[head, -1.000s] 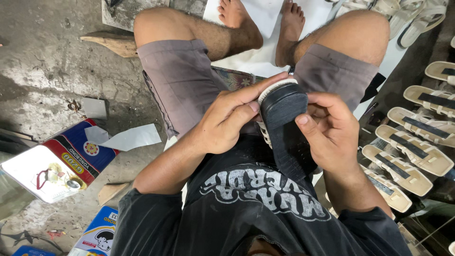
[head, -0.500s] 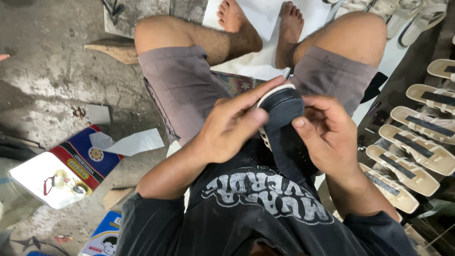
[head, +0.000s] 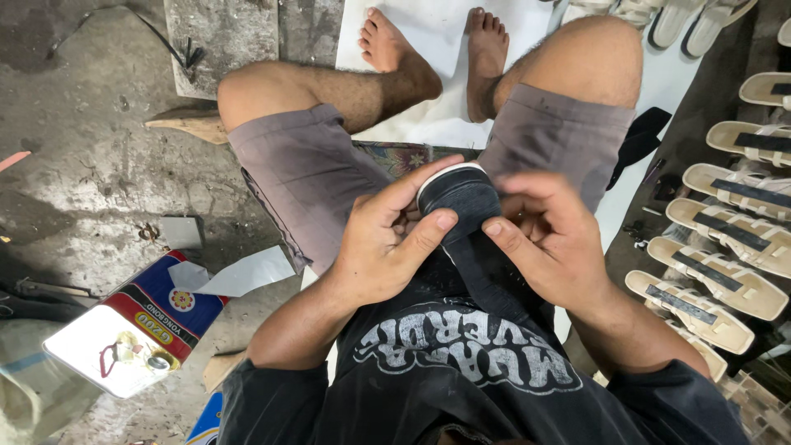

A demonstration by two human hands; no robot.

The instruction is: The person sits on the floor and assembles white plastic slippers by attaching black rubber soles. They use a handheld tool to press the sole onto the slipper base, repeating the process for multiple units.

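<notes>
Head view first, and I take in the biggest surface: a rough grey concrete floor (head: 91,173), stained and scattered with scraps. On it lies a white sheet (head: 428,49) where I see both bare feet resting, knees spread wide in grey shorts (head: 305,181). Along the right edge I count a row of beige sandal soles (head: 725,239) with dark strips down their middles, laid side by side and well apart from the hands. At lower left sits a flat rectangular glue tin (head: 132,334), red, blue and white, with a small ring and a cap on its pale top; a torn piece of white paper (head: 243,272) lies just beside it. A pale wooden wedge (head: 185,124) pokes out behind the left knee.

Between the thighs, held up over the lap, is the sandal sole (head: 465,206), dark underside facing me with a pale rim at its rounded end. I see my left hand (head: 387,247) curled around its left edge, thumb pressed flat on the dark face and fingers wrapped behind. My right hand (head: 552,239) grips the other edge, thumb tip touching the dark surface, fingers bent and closed against the side. Both hands clasp the sole firmly; its lower end runs down against the black shirt (head: 461,363).
</notes>
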